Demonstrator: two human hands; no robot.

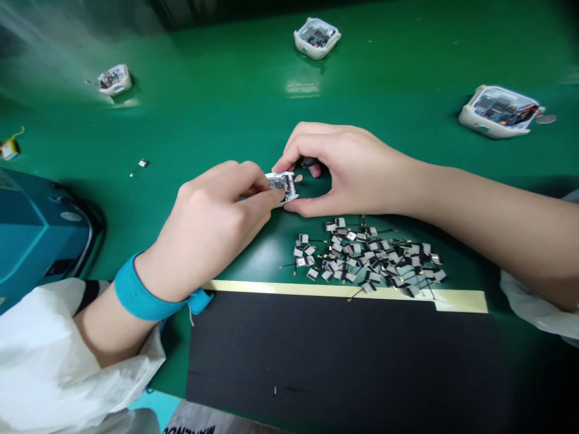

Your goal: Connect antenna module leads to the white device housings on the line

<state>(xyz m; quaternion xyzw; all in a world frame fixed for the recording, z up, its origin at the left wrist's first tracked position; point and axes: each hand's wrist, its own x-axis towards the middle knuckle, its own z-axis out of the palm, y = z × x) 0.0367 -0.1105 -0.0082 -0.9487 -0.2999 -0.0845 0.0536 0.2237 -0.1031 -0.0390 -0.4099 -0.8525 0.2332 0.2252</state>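
A small white device housing (288,188) with an exposed circuit board sits between my two hands above the green table. My left hand (215,220), with a blue band at the wrist, is closed on the housing's left side, fingertips over the board. The thumb and index finger of my right hand (350,166) pinch its right edge. A small round disc (298,178) sticks out at the housing's right end. Something dark (309,163) is tucked under my right hand's curled fingers; its kind is hidden. Just below lies a pile of small silver-and-black parts with thin leads (371,259).
Similar open white housings stand at the back left (114,80), back middle (317,38) and right (501,112). One loose leaded part (143,163) lies to the left, near a teal machine (43,229). A black mat (339,355) with yellow tape (271,289) covers the front.
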